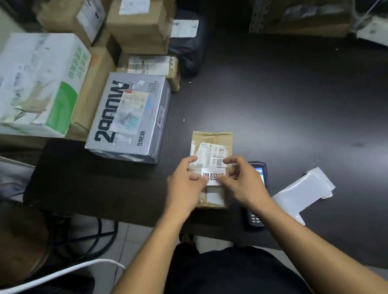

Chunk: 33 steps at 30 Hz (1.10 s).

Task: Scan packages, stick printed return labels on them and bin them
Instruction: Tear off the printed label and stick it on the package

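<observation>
Two hands work one small white printed return label point(213, 178) over a flat brown kraft-paper package point(212, 144) lying near the front edge of the dark bench point(294, 109). Left hand point(185, 182) and right hand point(241, 177) each pinch a label end, likely to keep it taut and square for sticking. Black handheld scanner point(258, 195) lies just beside, handy. White backing strips point(302, 191) lie discarded at right.

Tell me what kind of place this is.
Probably a parcel depot or returns desk: labelled cardboard boxes are stacked beside a dark table, a handheld scanner lies on it, and both hands hold a printed label over a small brown package.
</observation>
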Available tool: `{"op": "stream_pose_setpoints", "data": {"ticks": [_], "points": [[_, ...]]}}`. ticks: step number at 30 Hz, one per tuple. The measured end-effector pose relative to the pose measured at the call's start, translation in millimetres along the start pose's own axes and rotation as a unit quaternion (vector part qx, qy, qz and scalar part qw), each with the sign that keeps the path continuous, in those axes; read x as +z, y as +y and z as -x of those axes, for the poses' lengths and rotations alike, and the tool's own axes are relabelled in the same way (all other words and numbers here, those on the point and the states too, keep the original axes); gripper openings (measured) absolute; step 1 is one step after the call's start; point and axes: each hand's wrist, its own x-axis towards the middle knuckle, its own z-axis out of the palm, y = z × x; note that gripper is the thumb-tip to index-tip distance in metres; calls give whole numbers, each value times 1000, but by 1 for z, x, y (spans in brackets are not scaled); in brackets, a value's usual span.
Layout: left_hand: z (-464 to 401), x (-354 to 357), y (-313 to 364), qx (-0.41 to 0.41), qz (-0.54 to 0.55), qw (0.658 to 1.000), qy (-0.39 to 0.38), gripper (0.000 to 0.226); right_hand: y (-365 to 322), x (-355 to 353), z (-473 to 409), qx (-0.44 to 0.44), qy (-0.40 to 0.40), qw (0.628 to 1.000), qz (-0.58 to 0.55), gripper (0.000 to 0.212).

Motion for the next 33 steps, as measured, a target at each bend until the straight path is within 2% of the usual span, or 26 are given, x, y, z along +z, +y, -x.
{"op": "stream_pose_setpoints", "data": {"ticks": [5, 9, 13, 17, 20, 22, 26, 28, 30, 33], "points": [[-1, -12, -7, 67, -205, 976, -19, 59, -7, 18, 0, -45, -1, 978, 204, 38], [-8, -20, -10, 92, -237, 967, -35, 58, -10, 18, 0, -54, 11, 949, 311, 47], [-13, -20, -14, 124, -222, 967, -13, 62, -5, 5, 3, -24, 82, 961, 261, 46], [-18, -11, -15, 109, -211, 970, -54, 85, 5, 7, 3, 15, 25, 984, 177, 68], [-20, -12, -21, 75, -127, 985, -85, 83, 8, 12, 5, 63, 20, 990, 124, 63], [-22, -16, -26, 60, -77, 989, -114, 78, 7, 15, 10, 54, 26, 992, 107, 60], [-21, -20, -32, 72, -50, 986, -141, 80, 6, 24, 22, 37, 13, 994, 106, 70], [-20, -21, -35, 83, -45, 985, -142, 84, 4, 31, 22, 29, 56, 992, 106, 73], [-17, -24, -40, 96, -46, 985, -138, 86, 0, 36, 20, 26, 99, 991, 90, 69], [-7, -33, -48, 109, -43, 986, -116, 88, -1, 42, 24, 21, 118, 990, 71, 56]]}}
